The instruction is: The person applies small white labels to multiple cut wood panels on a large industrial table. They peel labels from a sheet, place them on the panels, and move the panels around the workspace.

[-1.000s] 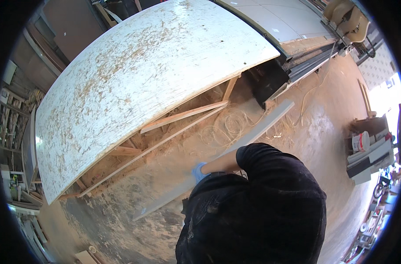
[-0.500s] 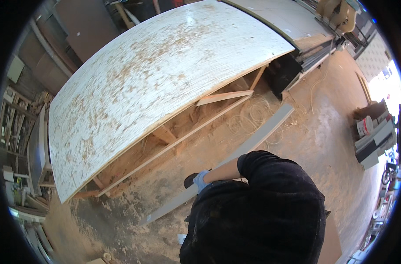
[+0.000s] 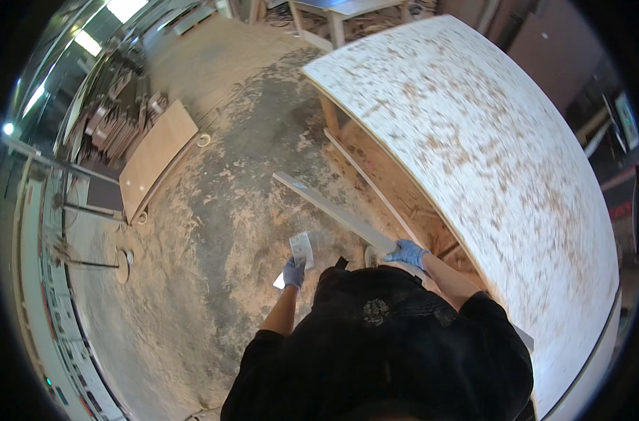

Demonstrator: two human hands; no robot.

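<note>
Mid-frame, the fingers of the right hand point(image 3: 408, 252) grip a long grey board point(image 3: 340, 215), the left hand point(image 3: 293, 272) grasping a pale sheet point(image 3: 301, 245), markings unreadable.

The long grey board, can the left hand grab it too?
Probably not easily: the left hand is holding what looks like paper, though nothing seems to block its way to the board in the right hand.

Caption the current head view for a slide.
Gloved left hand holding a paper sheet, gloved right hand gripping a long grey board, beside a brown-flecked white tabletop.
</note>
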